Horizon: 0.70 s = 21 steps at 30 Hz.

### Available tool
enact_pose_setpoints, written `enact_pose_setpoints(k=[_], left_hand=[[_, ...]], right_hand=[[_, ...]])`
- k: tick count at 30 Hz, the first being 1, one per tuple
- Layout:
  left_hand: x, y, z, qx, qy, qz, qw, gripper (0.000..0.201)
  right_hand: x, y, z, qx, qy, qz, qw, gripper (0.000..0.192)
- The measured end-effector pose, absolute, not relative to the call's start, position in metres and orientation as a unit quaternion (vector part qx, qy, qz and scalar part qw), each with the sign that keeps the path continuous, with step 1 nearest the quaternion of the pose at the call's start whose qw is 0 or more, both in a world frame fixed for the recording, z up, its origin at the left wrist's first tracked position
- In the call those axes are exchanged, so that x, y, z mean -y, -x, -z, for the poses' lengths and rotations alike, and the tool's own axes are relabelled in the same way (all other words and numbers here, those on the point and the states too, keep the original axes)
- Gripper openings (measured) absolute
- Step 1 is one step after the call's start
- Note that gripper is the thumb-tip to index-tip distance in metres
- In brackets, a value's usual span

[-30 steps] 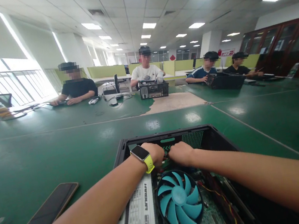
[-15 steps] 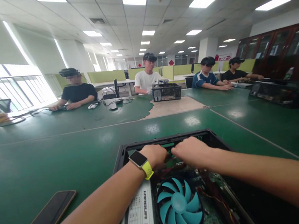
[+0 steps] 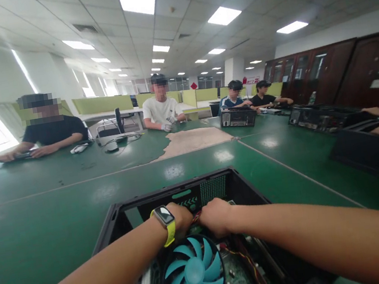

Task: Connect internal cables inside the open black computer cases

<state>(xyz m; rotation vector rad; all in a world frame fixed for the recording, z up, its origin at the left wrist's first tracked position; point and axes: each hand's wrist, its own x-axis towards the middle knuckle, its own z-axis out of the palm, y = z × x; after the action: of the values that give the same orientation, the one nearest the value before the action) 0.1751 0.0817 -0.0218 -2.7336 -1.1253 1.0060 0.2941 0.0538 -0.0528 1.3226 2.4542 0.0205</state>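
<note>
The open computer case (image 3: 180, 196) sits on the green bench (image 3: 42, 208) right before the person. Both fists are inside it, just past the blue fan (image 3: 193, 275): left hand (image 3: 182, 217) and right hand (image 3: 215, 215), grip closed on something reddish I cannot make out. Other people sit toward 12 o'clock.

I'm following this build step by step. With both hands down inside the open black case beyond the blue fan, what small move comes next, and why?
Probably lift the left hand and right hand slightly: their fists, close together beyond the blue-bladed cooler fan in the open black computer case, hide what they grip.
</note>
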Motion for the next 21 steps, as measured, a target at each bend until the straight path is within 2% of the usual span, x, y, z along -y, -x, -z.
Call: enact_pose_setpoints(k=[7, 13, 17, 19, 20, 21], left_hand=[[-0.086, -0.171, 0.028, 0.36, 0.883, -0.302, 0.004, 0.03], [-0.084, -0.169, 0.01, 0.376, 0.888, -0.263, -0.004, 0.016], [-0.026, -0.123, -0.023, 0.386, 0.912, -0.13, 0.042, 0.027], [0.026, -0.094, -0.023, 0.376, 0.923, -0.054, 0.068, 0.037], [0.054, -0.081, -0.016, 0.369, 0.925, 0.003, 0.09, 0.038], [0.081, -0.072, -0.006, 0.355, 0.927, 0.05, 0.108, 0.037]], right_hand=[[-0.052, -0.297, 0.052, -0.864, -0.465, -0.017, 0.192, 0.033], [-0.049, -0.295, 0.038, -0.854, -0.485, -0.03, 0.188, 0.037], [0.0, -0.31, -0.005, -0.829, -0.544, -0.062, 0.117, 0.026], [0.046, -0.324, -0.016, -0.824, -0.562, -0.051, 0.045, 0.029], [0.071, -0.331, -0.013, -0.828, -0.56, -0.031, -0.004, 0.025], [0.094, -0.336, -0.006, -0.839, -0.541, -0.023, -0.045, 0.029]])
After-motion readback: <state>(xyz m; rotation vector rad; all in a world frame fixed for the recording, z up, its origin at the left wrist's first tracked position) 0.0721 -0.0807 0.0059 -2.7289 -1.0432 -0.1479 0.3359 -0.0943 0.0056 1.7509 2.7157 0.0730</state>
